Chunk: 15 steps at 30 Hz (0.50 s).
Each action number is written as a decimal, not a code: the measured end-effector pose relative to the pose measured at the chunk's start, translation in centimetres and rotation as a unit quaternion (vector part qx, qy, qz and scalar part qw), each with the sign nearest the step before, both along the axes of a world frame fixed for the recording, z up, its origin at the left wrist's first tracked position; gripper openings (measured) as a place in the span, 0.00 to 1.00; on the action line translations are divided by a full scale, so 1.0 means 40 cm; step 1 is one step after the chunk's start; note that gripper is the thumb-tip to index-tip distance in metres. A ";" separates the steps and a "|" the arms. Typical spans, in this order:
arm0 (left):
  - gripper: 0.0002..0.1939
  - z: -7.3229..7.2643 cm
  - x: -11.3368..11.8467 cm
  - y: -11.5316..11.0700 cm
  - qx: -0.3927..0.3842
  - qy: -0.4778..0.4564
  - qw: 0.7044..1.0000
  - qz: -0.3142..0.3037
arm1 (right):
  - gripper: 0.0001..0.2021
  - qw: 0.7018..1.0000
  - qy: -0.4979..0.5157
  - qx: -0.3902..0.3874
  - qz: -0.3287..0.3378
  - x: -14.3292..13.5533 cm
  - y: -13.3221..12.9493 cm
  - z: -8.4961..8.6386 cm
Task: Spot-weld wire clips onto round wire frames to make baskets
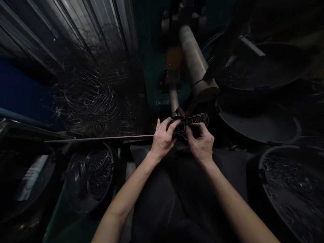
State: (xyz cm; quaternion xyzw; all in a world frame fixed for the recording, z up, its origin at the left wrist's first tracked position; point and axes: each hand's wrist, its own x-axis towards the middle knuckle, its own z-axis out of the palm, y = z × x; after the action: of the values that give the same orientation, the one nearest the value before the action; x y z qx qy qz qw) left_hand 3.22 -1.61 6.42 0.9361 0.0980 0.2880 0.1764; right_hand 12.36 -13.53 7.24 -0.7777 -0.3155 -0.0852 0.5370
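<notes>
A small wire frame [199, 118] of thin dark metal lies just under the working tip of a machine [174, 98]. My left hand [163, 136] is closed on the frame's left part, thumb and fingers on either side of it. From the right, my right hand [201, 140] pinches the near side of the same frame; its fingertips are partly hidden in shadow. Above the frame, a thick metal cylinder [194, 57] slants down beside the machine's thinner rod. The exact shape of the frame is hard to make out in the dark.
A tangled heap of wire pieces [91, 98] lies at the left behind a thin ledge [106, 138]. A round tub [73, 199] with wire rings stands below it. More basins stand at the right, one basin [262, 162] holding many small metal pieces.
</notes>
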 end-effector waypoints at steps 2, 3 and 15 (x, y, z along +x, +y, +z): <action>0.32 0.001 0.005 0.004 0.001 0.004 1.000 0.002 | 0.09 1.000 0.000 0.002 0.000 0.003 0.005 0.001; 0.32 0.002 0.007 0.006 0.003 0.004 1.000 0.001 | 0.09 1.000 0.001 0.003 -0.001 0.005 0.006 0.001; 0.31 -0.043 0.022 0.038 0.030 -0.006 1.000 -0.009 | 0.09 0.999 0.009 -0.026 -0.021 0.009 0.019 -0.022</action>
State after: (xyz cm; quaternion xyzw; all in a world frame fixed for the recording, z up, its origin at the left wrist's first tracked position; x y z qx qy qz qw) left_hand 4.09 -0.08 4.68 0.9401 0.0801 0.2944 0.1518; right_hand 12.70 -12.76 6.37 -0.7984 -0.2963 -0.0810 0.5178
